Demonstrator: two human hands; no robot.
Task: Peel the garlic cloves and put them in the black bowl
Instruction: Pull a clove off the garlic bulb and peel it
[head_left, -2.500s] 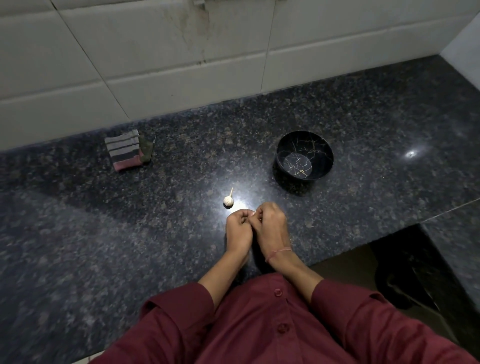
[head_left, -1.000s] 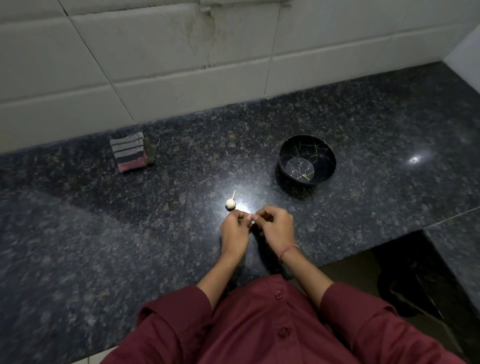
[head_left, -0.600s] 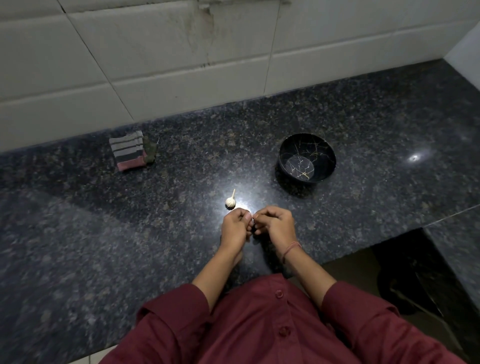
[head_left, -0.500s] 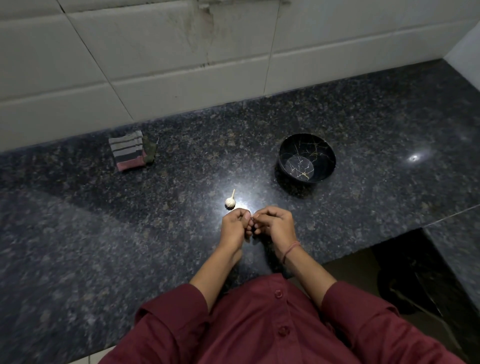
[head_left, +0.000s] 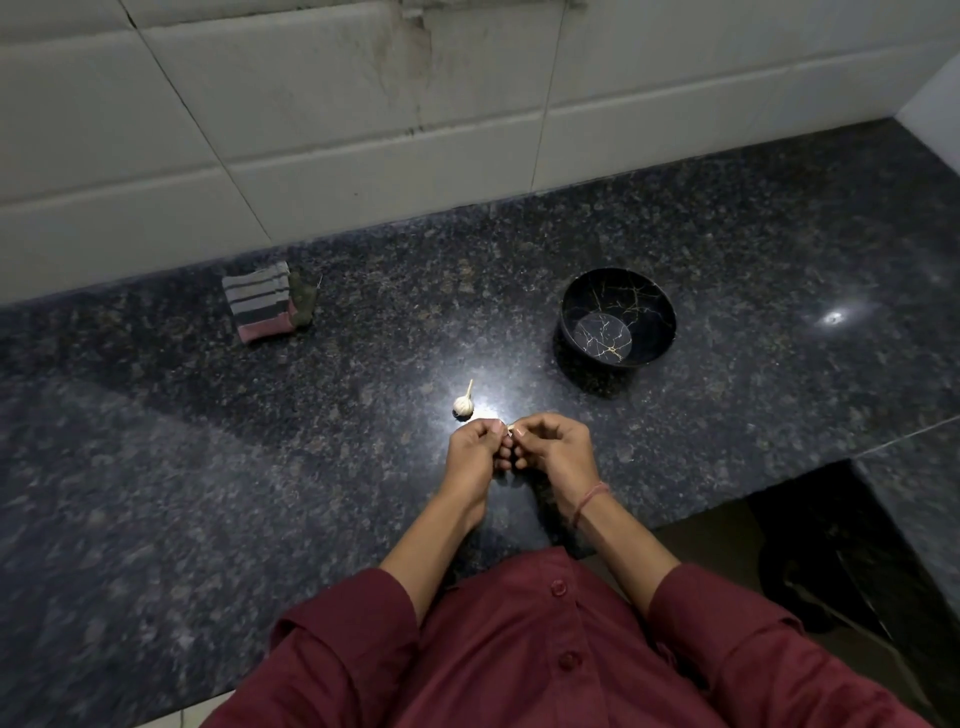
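Your left hand (head_left: 474, 451) and right hand (head_left: 555, 448) hide nearly all of the small pale garlic clove (head_left: 511, 428) pinched between them. The dark lump (head_left: 304, 304) beside the striped folded cloth (head_left: 258, 306) is too dim to name.

Dark speckled stone counter (head_left: 156, 493). Lying on it: a folded striped cloth (head_left: 260, 306) at back left, an upright black bowl (head_left: 652, 306) at right, and a garlic bulb (head_left: 462, 406) between them, nearer the front.

No legible text, label, brand, number or sign anywhere in view.
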